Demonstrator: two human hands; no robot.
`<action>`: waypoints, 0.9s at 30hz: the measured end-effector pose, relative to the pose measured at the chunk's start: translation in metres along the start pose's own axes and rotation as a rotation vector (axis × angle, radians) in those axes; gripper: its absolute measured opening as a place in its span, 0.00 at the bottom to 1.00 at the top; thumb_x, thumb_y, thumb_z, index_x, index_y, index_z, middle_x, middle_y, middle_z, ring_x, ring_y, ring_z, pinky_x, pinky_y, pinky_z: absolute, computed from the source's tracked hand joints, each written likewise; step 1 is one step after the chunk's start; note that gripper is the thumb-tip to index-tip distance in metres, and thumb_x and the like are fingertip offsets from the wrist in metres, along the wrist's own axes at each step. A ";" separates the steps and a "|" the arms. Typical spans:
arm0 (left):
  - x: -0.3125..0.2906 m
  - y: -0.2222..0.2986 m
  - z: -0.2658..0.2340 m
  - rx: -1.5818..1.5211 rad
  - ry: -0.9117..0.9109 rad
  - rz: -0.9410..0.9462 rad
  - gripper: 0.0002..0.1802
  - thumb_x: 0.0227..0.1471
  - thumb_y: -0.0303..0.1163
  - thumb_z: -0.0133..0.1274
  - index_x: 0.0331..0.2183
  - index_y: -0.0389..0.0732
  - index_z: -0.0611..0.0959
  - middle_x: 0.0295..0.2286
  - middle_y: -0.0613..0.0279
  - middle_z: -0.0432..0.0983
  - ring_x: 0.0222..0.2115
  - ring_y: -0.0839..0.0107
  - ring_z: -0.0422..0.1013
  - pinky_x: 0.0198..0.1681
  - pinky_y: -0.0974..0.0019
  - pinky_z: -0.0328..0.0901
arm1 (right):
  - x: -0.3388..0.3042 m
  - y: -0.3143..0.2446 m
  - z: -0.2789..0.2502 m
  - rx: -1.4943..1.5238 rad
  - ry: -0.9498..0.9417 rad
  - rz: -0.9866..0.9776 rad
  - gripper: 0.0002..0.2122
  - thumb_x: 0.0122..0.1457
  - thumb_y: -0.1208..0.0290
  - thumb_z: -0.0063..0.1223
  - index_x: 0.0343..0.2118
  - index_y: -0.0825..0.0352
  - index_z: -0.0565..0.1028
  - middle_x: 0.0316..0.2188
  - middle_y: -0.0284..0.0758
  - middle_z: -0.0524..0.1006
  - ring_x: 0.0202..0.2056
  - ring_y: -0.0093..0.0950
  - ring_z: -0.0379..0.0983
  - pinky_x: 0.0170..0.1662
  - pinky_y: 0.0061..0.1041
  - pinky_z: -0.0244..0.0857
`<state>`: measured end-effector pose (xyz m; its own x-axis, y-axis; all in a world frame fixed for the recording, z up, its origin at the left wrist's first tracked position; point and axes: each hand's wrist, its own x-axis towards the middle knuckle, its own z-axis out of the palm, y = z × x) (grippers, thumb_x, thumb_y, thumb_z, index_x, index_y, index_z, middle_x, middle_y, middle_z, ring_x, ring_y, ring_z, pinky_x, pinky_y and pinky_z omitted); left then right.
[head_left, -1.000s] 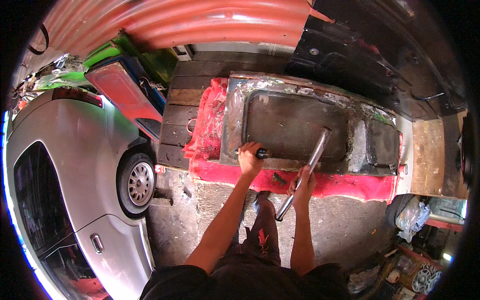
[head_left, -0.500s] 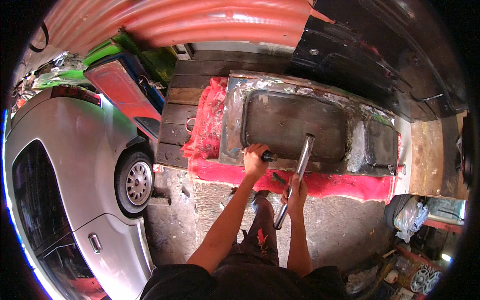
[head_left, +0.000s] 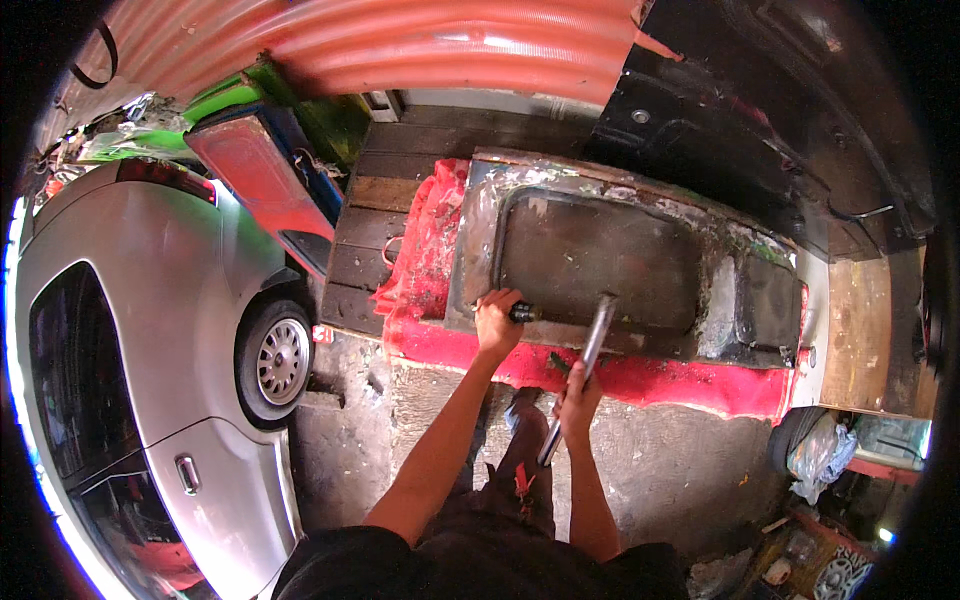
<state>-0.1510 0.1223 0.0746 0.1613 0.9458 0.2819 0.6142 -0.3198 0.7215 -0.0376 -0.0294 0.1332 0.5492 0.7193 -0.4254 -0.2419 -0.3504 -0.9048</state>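
My left hand is closed round a dark, short cylindrical tool at the near left edge of a worn metal panel. What the tool's working end looks like cannot be made out. In my right hand is a shiny metal tube, gripped around its middle. Its far end lies over the panel's near part; its lower end points down toward my legs. The panel is brown-grey with patchy old paint and two recessed areas, and it rests on a red cloth.
The cloth lies on a wooden plank bench. A silver car stands at left, with red and green panels behind it. A large black panel leans at far right. Below right are plastic bags and clutter.
The whole view has shifted slightly. Over the panel, my left hand with the dark tool has moved a little left, and the tube's far end has come left and nearer to me.
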 end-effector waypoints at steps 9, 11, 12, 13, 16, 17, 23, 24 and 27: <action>0.011 -0.005 -0.004 0.005 0.006 0.016 0.17 0.27 0.19 0.56 0.27 0.46 0.79 0.26 0.62 0.74 0.35 0.55 0.71 0.40 0.55 0.61 | 0.013 -0.014 0.005 0.104 -0.041 0.050 0.17 0.63 0.51 0.48 0.29 0.61 0.64 0.12 0.24 0.57 0.09 0.15 0.55 0.10 0.19 0.48; 0.019 -0.009 -0.003 -0.013 0.071 0.044 0.17 0.27 0.19 0.56 0.27 0.46 0.79 0.26 0.62 0.74 0.35 0.55 0.71 0.40 0.54 0.61 | 0.014 -0.010 0.009 0.091 -0.064 0.064 0.18 0.62 0.49 0.47 0.28 0.61 0.63 0.12 0.24 0.57 0.09 0.15 0.54 0.10 0.19 0.48; 0.022 -0.010 -0.002 -0.021 0.048 -0.002 0.17 0.27 0.20 0.56 0.27 0.46 0.79 0.26 0.61 0.74 0.35 0.55 0.71 0.39 0.54 0.61 | 0.017 -0.004 0.011 0.088 -0.080 0.064 0.20 0.62 0.47 0.46 0.27 0.60 0.63 0.11 0.24 0.57 0.09 0.15 0.53 0.10 0.19 0.47; 0.025 -0.009 -0.003 -0.029 0.026 -0.050 0.17 0.27 0.20 0.56 0.27 0.46 0.78 0.26 0.61 0.74 0.35 0.54 0.71 0.39 0.54 0.61 | 0.017 -0.005 0.014 0.084 -0.097 0.064 0.21 0.62 0.45 0.45 0.26 0.59 0.62 0.11 0.24 0.57 0.08 0.15 0.53 0.10 0.18 0.47; 0.029 -0.008 -0.002 -0.052 0.037 -0.117 0.16 0.27 0.20 0.55 0.27 0.46 0.78 0.27 0.61 0.74 0.34 0.54 0.71 0.38 0.53 0.61 | 0.012 -0.013 0.022 0.071 -0.148 0.100 0.21 0.62 0.45 0.45 0.26 0.59 0.62 0.11 0.24 0.58 0.08 0.15 0.53 0.09 0.19 0.47; 0.029 -0.007 -0.003 -0.055 0.045 -0.120 0.16 0.27 0.20 0.55 0.27 0.46 0.78 0.27 0.62 0.74 0.34 0.54 0.71 0.38 0.54 0.61 | 0.012 -0.016 0.021 0.133 -0.167 0.123 0.18 0.63 0.51 0.47 0.27 0.61 0.63 0.12 0.24 0.58 0.09 0.15 0.55 0.09 0.18 0.47; 0.034 -0.006 0.003 -0.062 0.134 -0.177 0.16 0.27 0.20 0.55 0.27 0.46 0.77 0.27 0.61 0.74 0.34 0.54 0.70 0.38 0.55 0.61 | 0.024 -0.057 0.023 0.238 -0.181 -0.115 0.17 0.64 0.52 0.45 0.28 0.61 0.62 0.13 0.25 0.60 0.10 0.15 0.57 0.10 0.17 0.49; 0.035 -0.007 0.004 -0.055 0.154 -0.178 0.16 0.27 0.20 0.55 0.27 0.46 0.78 0.27 0.61 0.74 0.35 0.54 0.70 0.38 0.55 0.61 | 0.028 -0.062 0.026 0.291 -0.178 -0.169 0.17 0.65 0.52 0.44 0.29 0.61 0.62 0.14 0.25 0.60 0.10 0.15 0.57 0.10 0.17 0.49; 0.036 -0.006 0.008 -0.057 0.139 -0.195 0.17 0.27 0.20 0.54 0.27 0.45 0.78 0.27 0.61 0.74 0.34 0.54 0.70 0.38 0.55 0.61 | 0.063 -0.006 0.030 -0.379 -0.192 -0.435 0.20 0.65 0.52 0.43 0.29 0.67 0.68 0.13 0.36 0.66 0.12 0.24 0.65 0.15 0.29 0.56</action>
<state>-0.1430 0.1588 0.0751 -0.0667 0.9742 0.2154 0.5776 -0.1384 0.8045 -0.0254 0.0362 0.1108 0.3713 0.9274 -0.0458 0.2933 -0.1640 -0.9418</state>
